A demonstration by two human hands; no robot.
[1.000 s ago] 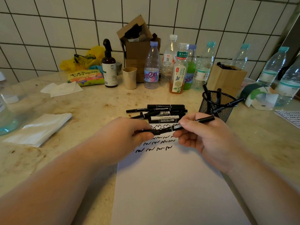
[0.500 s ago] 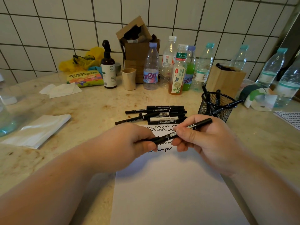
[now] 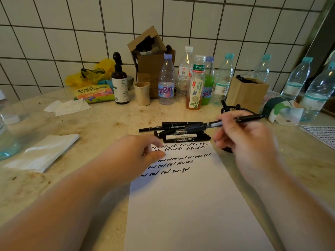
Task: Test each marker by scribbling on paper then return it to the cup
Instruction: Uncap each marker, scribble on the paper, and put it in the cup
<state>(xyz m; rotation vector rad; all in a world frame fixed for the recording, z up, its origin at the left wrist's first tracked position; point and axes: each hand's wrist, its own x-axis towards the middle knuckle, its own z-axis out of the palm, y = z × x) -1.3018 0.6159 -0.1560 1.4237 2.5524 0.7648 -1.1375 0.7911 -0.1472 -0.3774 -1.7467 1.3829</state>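
Just right of centre in the frame, the right hand [image 3: 248, 140] held a black marker [image 3: 235, 121], its fingers [image 3: 228, 131] curled round the barrel. The marker lay nearly level in the air, one end reaching right past the hand, the blurred other end pointing left above the pile of markers [image 3: 181, 133]. That pile of black markers lay on the tabletop [image 3: 90, 127] at the centre of the frame, touching the top edge of the paper [image 3: 190, 205]. Rows of black scribbles [image 3: 179, 157] crossed the upper part of the sheet, and the lower part was blank. The left hand [image 3: 134, 156] rested at the sheet's upper left corner, its fingers loosely bent over the scribbles and holding nothing. Behind the right hand, a black mesh cup [image 3: 233, 109] stood mostly hidden, with marker ends poking above its rim.

Along the tiled wall in the upper half of the frame stood a row of plastic bottles [image 3: 194, 82], a dark spray bottle [image 3: 119, 82], a small beige cup [image 3: 142, 93], an opened cardboard box [image 3: 148, 57] and a brown paper bag [image 3: 246, 93]. A yellow bag [image 3: 90, 75] and a colourful packet [image 3: 94, 93] sat at upper left, with white tissues [image 3: 68, 106] in front of them. A folded white cloth [image 3: 43, 153] lay at the left edge. At the far right edge, a second scribbled sheet [image 3: 322, 134] showed partly.
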